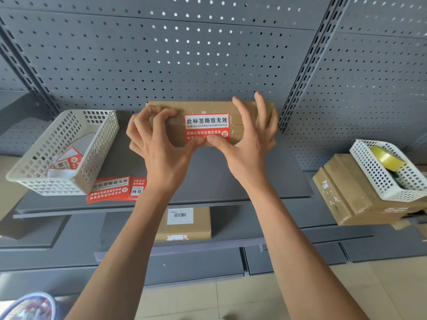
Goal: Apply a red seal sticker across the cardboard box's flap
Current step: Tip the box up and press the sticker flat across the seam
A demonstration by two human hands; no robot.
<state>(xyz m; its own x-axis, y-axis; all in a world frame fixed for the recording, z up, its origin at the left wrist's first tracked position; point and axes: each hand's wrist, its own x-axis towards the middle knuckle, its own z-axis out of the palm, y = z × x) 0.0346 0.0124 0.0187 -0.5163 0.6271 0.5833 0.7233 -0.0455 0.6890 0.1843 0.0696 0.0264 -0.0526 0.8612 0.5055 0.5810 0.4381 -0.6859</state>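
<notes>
Both thumbs press together on the near edge of the red seal sticker (207, 127); my left hand (159, 144) curls against the cardboard box (245, 116), my right hand (249, 139) splays. Beyond my thumbs, the sticker's upper half lies across the flap seam, which runs side to side.

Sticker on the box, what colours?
Sticker: white top band with black characters, red lower part with white text. Head view, the only one, shows it.
</notes>
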